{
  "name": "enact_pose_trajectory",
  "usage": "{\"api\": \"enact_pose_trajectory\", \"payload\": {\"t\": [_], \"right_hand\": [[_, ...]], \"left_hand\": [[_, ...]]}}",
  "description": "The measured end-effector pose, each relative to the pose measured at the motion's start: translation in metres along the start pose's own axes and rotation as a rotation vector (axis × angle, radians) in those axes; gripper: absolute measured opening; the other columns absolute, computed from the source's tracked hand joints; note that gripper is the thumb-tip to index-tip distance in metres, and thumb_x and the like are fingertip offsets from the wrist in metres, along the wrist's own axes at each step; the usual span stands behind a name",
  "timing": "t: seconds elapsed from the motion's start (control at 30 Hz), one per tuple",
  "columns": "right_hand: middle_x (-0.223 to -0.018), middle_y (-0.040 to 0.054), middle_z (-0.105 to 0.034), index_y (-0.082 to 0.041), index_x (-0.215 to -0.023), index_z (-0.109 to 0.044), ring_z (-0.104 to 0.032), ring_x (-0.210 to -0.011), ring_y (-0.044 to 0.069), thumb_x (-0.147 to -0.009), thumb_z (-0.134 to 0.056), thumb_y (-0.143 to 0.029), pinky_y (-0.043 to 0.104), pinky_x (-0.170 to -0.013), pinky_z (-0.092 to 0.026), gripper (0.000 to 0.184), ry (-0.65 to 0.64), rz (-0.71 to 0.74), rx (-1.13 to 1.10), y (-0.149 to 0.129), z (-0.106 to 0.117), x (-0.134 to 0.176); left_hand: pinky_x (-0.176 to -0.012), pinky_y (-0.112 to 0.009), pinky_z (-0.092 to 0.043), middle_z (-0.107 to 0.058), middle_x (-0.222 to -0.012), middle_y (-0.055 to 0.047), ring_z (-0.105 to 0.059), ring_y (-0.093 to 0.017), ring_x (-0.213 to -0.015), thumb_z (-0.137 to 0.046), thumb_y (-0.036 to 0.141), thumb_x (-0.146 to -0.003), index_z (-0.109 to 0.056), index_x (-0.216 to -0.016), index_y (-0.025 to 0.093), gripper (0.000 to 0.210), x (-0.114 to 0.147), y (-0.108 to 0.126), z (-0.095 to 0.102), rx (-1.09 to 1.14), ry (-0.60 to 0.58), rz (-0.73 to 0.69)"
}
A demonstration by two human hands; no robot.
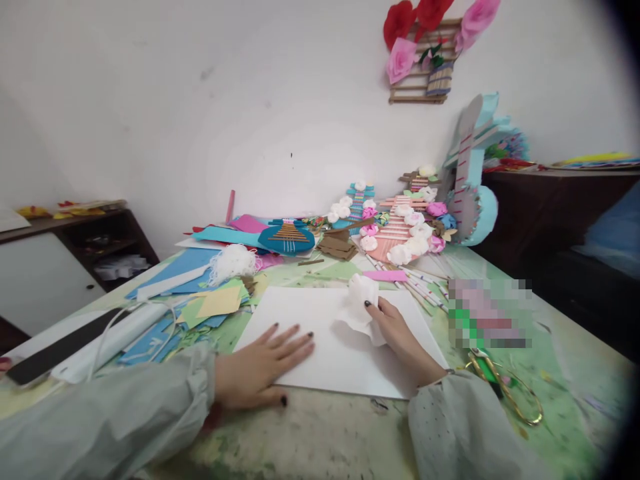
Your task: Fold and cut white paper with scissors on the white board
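A soft, thin white tissue [363,293] is bunched and wrinkled at its far end and flares into loose, wavy edges nearer the person. The right hand [400,337] grasps its right side, pinched between thumb and fingers. The tissue sits above the right half of a smooth, flat, rectangular white sheet [305,310]; whether its lower edge touches the surface cannot be told. It lies just beyond and to the left of the right palm, and to the right of the left hand [263,370], well apart from it. That hand is spread flat on the sheet's near left part, fingers extended, gripping nothing. The tissue's long axis runs mostly away from the person, its bunched end pointing toward the wall [225,133]. The sheet's long axis runs left to right. Gold-handled scissors [505,390] lie right of the sheet; to its left are flat cut paper pieces [220,303] and a tangled ball of thin white strands [233,265].
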State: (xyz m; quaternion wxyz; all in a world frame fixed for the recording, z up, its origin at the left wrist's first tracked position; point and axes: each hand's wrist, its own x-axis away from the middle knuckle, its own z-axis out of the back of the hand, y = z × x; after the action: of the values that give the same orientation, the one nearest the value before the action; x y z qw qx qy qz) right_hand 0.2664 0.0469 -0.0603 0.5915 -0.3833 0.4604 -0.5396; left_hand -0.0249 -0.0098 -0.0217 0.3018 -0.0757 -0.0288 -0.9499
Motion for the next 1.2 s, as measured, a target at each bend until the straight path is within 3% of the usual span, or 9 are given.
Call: {"api": "enact_pose_trajectory", "payload": {"t": [0.13, 0.2, 0.3, 0.47, 0.57, 0.67, 0.87, 1.03, 1.2], "right_hand": [[-0.095, 0.0094, -0.068, -0.014, -0.099, -0.066, -0.059, -0.091, 0.027, -0.077, -0.05, -0.05, 0.035, -0.078, -0.044, 0.045, 0.015, -0.061, -0.024, -0.001, 0.0, 0.0], [-0.096, 0.0097, -0.069, -0.015, -0.098, -0.067, -0.059, -0.093, 0.027, -0.079, -0.047, -0.053, 0.035, -0.08, -0.044, 0.047, 0.016, -0.097, -0.077, -0.004, 0.001, 0.0], [-0.101, 0.0091, -0.069, -0.016, -0.097, -0.068, -0.058, -0.099, 0.027, -0.081, -0.045, -0.054, 0.035, -0.084, -0.043, 0.047, 0.001, -0.089, -0.198, -0.015, 0.001, 0.006], [-0.11, 0.0064, -0.066, -0.02, -0.113, -0.061, -0.061, -0.096, 0.026, -0.075, -0.061, -0.045, 0.035, -0.082, -0.046, 0.046, -0.253, -0.035, -0.508, -0.033, -0.008, 0.022], [-0.118, 0.0069, -0.062, -0.021, -0.119, -0.057, -0.061, -0.099, 0.025, -0.075, -0.064, -0.041, 0.035, -0.082, -0.048, 0.049, -0.383, 0.029, -0.572, -0.034, -0.012, 0.026], [-0.116, 0.0091, -0.063, -0.018, -0.115, -0.058, -0.06, -0.1, 0.026, -0.071, -0.069, -0.041, 0.035, -0.079, -0.049, 0.051, -0.288, 0.062, -0.497, -0.029, -0.01, 0.021], [-0.103, 0.0118, -0.068, -0.015, -0.103, -0.058, -0.065, -0.085, 0.026, -0.064, -0.073, -0.042, 0.033, -0.066, -0.051, 0.049, 0.0, -0.113, -0.37, -0.025, 0.002, 0.01], [-0.095, 0.0126, -0.07, -0.014, -0.095, -0.062, -0.067, -0.08, 0.025, -0.07, -0.066, -0.038, 0.031, -0.063, -0.051, 0.034, -0.125, -0.276, -0.492, -0.036, 0.002, 0.02], [-0.102, 0.0116, -0.069, -0.015, -0.11, -0.057, -0.066, -0.086, 0.025, -0.062, -0.067, -0.021, 0.033, -0.072, -0.052, 0.049, -0.258, -0.243, -0.599, -0.044, -0.003, 0.029]], "left_hand": [[-0.107, -0.061, -0.01, -0.043, -0.136, -0.025, -0.026, -0.038, -0.134, -0.048, 0.056, -0.081, -0.05, -0.13, 0.008, 0.069, 0.038, -0.033, -0.007, -0.235, 0.071, 0.565], [-0.106, -0.062, -0.011, -0.05, -0.129, -0.026, -0.027, -0.039, -0.134, -0.053, 0.05, -0.08, -0.06, -0.117, 0.007, 0.057, 0.043, -0.047, 0.004, -0.304, 0.103, 0.657], [-0.103, -0.065, -0.015, -0.052, -0.128, -0.024, -0.029, -0.043, -0.131, -0.053, 0.04, -0.081, -0.059, -0.116, 0.008, 0.048, 0.022, -0.046, 0.028, -0.208, 0.262, 0.62], [-0.1, -0.043, -0.037, -0.033, -0.145, -0.016, -0.041, -0.032, -0.127, -0.06, 0.05, -0.076, -0.04, -0.135, 0.02, 0.07, -0.061, -0.014, 0.046, 0.817, 0.528, 0.432], [-0.08, -0.037, -0.049, -0.052, -0.129, -0.019, -0.059, -0.029, -0.105, -0.068, 0.048, -0.07, -0.049, -0.127, 0.018, 0.067, -0.106, -0.002, 0.037, 1.498, 0.516, 0.256], [-0.071, -0.033, -0.051, -0.066, -0.104, -0.018, -0.066, -0.025, -0.084, -0.079, 0.037, -0.059, -0.061, -0.107, 0.01, 0.058, -0.125, -0.003, 0.021, 1.828, 0.473, 0.146], [-0.07, -0.031, -0.05, -0.071, -0.084, -0.01, -0.065, -0.021, -0.076, -0.083, 0.029, -0.051, -0.065, -0.091, 0.01, 0.048, -0.099, -0.038, 0.0, 1.798, 0.66, 0.436], [-0.059, -0.029, -0.047, -0.069, -0.077, -0.006, -0.062, -0.018, -0.066, -0.081, 0.04, -0.05, -0.065, -0.09, 0.012, 0.052, -0.076, -0.067, -0.003, 1.647, 0.655, 0.575], [-0.057, -0.027, -0.044, -0.067, -0.069, -0.007, -0.06, -0.018, -0.062, -0.076, 0.05, -0.053, -0.065, -0.08, 0.01, 0.049, -0.08, -0.073, -0.016, 1.546, 0.751, 0.61]]}}
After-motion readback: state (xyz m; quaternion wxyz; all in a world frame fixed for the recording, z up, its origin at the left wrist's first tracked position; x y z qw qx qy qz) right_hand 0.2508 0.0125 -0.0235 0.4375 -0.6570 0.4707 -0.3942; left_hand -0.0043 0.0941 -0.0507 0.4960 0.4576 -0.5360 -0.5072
